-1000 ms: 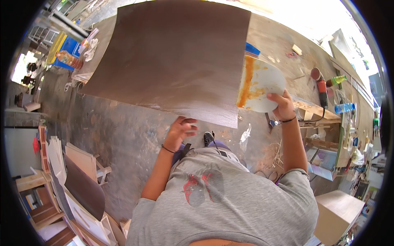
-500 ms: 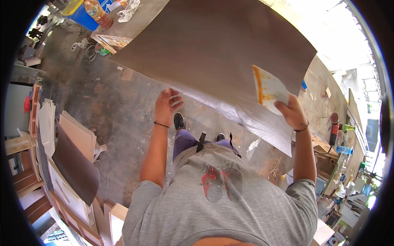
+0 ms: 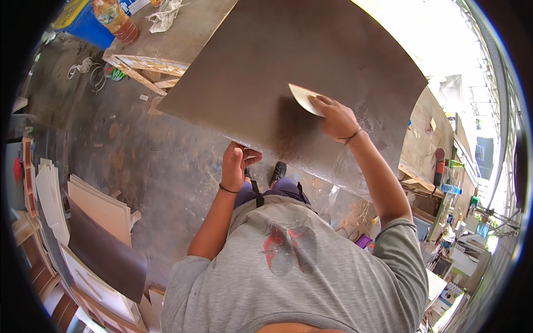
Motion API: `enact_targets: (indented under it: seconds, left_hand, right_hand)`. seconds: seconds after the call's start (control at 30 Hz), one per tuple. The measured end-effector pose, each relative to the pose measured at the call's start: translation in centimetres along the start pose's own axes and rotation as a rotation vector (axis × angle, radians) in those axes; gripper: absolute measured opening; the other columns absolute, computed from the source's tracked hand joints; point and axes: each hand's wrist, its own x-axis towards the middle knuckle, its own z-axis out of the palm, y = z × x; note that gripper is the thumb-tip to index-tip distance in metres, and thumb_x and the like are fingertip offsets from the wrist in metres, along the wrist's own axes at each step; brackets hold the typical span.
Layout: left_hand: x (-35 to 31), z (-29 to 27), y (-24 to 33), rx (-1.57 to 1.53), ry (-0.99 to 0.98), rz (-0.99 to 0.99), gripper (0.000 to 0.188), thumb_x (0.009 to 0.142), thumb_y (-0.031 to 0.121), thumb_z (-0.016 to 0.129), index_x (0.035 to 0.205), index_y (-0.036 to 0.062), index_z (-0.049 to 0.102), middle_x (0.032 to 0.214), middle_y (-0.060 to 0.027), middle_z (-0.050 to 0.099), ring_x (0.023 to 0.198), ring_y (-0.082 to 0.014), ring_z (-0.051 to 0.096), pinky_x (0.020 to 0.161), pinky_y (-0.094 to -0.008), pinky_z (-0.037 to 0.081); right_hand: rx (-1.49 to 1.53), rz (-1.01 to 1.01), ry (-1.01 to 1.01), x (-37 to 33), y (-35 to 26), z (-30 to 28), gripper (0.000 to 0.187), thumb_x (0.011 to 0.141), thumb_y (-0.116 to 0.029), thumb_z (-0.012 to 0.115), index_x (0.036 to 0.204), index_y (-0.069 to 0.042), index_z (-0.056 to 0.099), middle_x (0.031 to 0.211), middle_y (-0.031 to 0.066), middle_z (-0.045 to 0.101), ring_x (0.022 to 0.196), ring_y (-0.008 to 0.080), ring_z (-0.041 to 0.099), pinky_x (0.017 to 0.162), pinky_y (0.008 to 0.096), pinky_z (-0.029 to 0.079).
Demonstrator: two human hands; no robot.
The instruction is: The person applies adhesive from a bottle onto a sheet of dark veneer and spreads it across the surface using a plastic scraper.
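Note:
A large dark brown sheet [image 3: 244,83] lies across the work table in front of me, with a shiny, wet-looking streak along its near edge. My right hand [image 3: 337,117] grips a thin white spreader [image 3: 304,100], now seen nearly edge-on and tilted over the sheet. Beneath the spreader is a dark patch, and I cannot tell if it is shadow or liquid. My left hand [image 3: 237,165] is at the sheet's near edge, fingers loosely bent and apart, holding nothing visible. Whether its fingertips touch the edge is unclear.
On the table [image 3: 177,39] at far left are a bottle of amber liquid [image 3: 115,21] and crumpled white plastic [image 3: 164,16], beside a blue bin [image 3: 83,25]. Boards [image 3: 100,211] and a bent brown sheet [image 3: 108,250] lean at left. Cluttered shelving [image 3: 461,255] stands at right.
My right hand has brought the spreader left and turned it from showing its orange-stained face to nearly edge-on. My left hand is now at the sheet's edge. The whole view has shifted slightly.

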Motion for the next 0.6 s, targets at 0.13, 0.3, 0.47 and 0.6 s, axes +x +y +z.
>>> enact_targets:
  seconds: [0.13,0.3,0.47,0.6]
  left_hand:
    - [0.2,-0.8,-0.5,0.052,0.045,-0.080,0.038,0.087,0.035,0.058,0.104,0.0028,0.051,0.091,-0.0047,0.058,0.078,-0.0155,0.061,0.072,-0.0304,0.054]
    - [0.0,-3.1,-1.8,0.051,0.090,-0.166,0.035,0.087,0.035,0.059,0.100,0.0040,0.052,0.090,-0.0031,0.057,0.076,-0.0136,0.060,0.069,-0.0285,0.054]
    - [-0.3,-5.6,-3.9,0.117,0.127,-0.258,0.036,0.087,0.037,0.057,0.105,0.0068,0.050,0.092,-0.0049,0.059,0.077,-0.0141,0.059,0.070,-0.0330,0.055]
    - [-0.4,-5.5,-4.3,0.106,0.164,-0.298,0.031,0.088,0.035,0.058,0.096,0.0056,0.051,0.086,-0.0022,0.056,0.072,-0.0112,0.059,0.064,-0.0261,0.054]
  right_hand:
    - [-0.164,-0.024,0.049,2.1,-0.3,3.7,0.057,0.073,-0.001,0.049,0.129,-0.007,0.043,0.127,0.0166,0.048,0.116,0.0294,0.049,0.092,0.0367,0.044]
    - [-0.232,-0.024,-0.072,1.4,-1.6,5.1,0.057,0.072,-0.002,0.050,0.128,-0.007,0.044,0.124,0.0181,0.050,0.113,0.0321,0.050,0.089,0.0375,0.045]
    - [-0.005,0.141,-0.236,1.6,-1.4,-0.6,0.052,0.068,-0.009,0.050,0.120,-0.012,0.054,0.095,0.0197,0.063,0.089,0.0358,0.060,0.074,0.0418,0.047]
    - [-0.019,0.323,-0.137,2.7,0.1,-0.4,0.036,0.070,-0.010,0.050,0.104,-0.005,0.060,0.080,0.0201,0.063,0.080,0.0368,0.062,0.072,0.0445,0.048]
